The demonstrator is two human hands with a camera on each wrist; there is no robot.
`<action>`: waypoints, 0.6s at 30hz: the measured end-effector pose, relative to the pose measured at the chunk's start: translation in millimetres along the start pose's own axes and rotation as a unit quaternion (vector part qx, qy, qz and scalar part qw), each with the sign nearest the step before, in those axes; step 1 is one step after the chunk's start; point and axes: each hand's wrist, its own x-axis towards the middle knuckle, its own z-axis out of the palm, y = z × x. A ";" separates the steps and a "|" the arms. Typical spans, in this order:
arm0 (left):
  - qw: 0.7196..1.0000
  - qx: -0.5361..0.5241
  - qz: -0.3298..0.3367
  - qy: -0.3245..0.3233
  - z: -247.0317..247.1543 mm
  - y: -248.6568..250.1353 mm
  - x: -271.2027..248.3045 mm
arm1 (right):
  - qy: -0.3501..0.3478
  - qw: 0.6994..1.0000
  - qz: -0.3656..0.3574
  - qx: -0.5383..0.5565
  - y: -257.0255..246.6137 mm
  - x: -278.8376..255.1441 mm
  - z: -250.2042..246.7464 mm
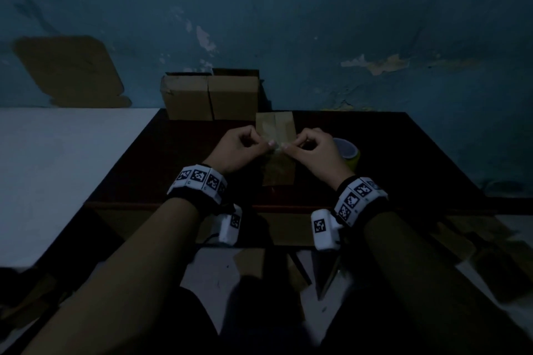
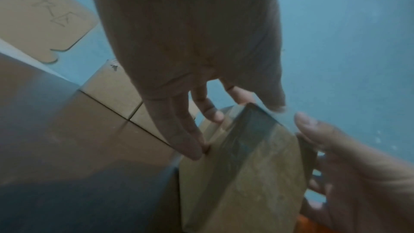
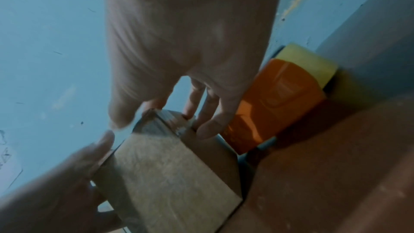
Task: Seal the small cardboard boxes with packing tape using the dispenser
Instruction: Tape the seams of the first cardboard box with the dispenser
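Hands (image 1: 241, 148) (image 1: 314, 150) press glossy tape (image 2: 251, 130), seemingly, onto matte rectangular box (image 1: 278, 173).

- The scene is dimly lit, and much of it is lost in shadow.
- A blue-green wall (image 1: 317, 23) is seen behind, its paint peeled away in pale patches.
- A flat cardboard sheet (image 1: 69, 72) is propped against the wall at the left.
- A dark table (image 1: 178, 153) is set against the wall.
- A white surface (image 1: 57, 158) is placed just beside the table's left edge.
- A pale floor (image 1: 213, 277) littered with cardboard scraps is seen below.
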 end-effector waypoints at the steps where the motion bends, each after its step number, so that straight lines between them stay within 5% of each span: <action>1: 1.000 0.003 0.006 0.001 -0.3 -1.7 0.0 | 0.000 1.000 -0.005 0.005 1.5 -0.3 0.0; 18: 0.982 0.099 0.140 0.075 15.9 -22.4 -11.3 | 0.068 0.990 -0.119 -0.044 28.0 -4.9 14.2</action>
